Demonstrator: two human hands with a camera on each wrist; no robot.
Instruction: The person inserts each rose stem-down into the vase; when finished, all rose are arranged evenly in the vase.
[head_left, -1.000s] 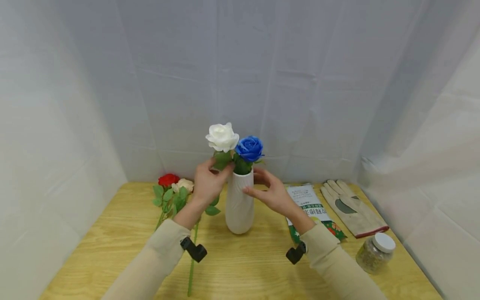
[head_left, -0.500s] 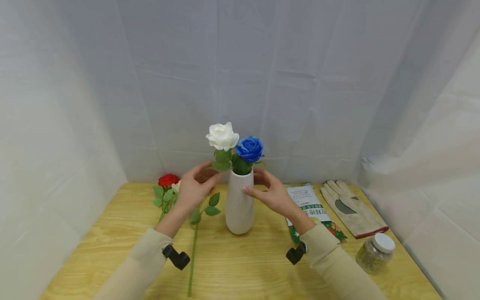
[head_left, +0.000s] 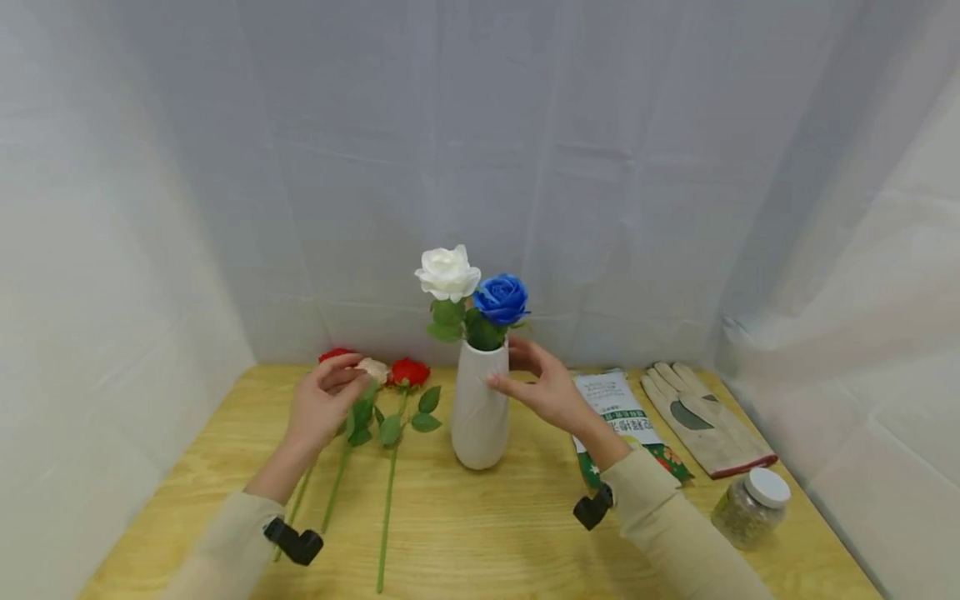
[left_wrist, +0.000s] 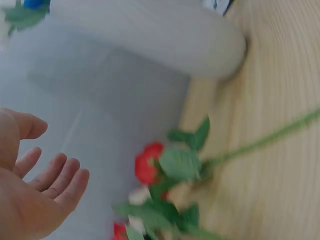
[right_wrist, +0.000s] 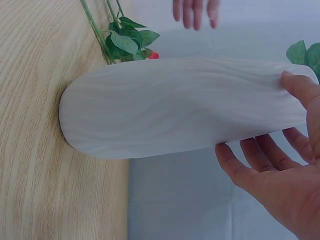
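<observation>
A white vase (head_left: 480, 417) stands upright mid-table, with a white rose (head_left: 447, 273) and a blue rose (head_left: 502, 299) in its mouth. My right hand (head_left: 551, 387) holds the vase near the top, thumb on the front and fingers along its far side, as the right wrist view shows. Left of the vase, my left hand (head_left: 318, 408) hovers over the loose roses, fingers loosely bent and holding nothing. Beneath and beside it lie a red rose (head_left: 409, 372), a cream rose (head_left: 372, 370) and a second red rose (head_left: 334, 355), partly hidden by that hand.
To the right lie a printed packet (head_left: 611, 400), partly behind the right forearm, and a pair of work gloves (head_left: 701, 421). A white-lidded jar (head_left: 750, 508) stands near the table's right edge. White sheeting (head_left: 480, 150) encloses the back and sides.
My left hand has let go of the white rose at the vase's mouth and moved left and toward me, over the loose roses. The right hand stays on the vase.
</observation>
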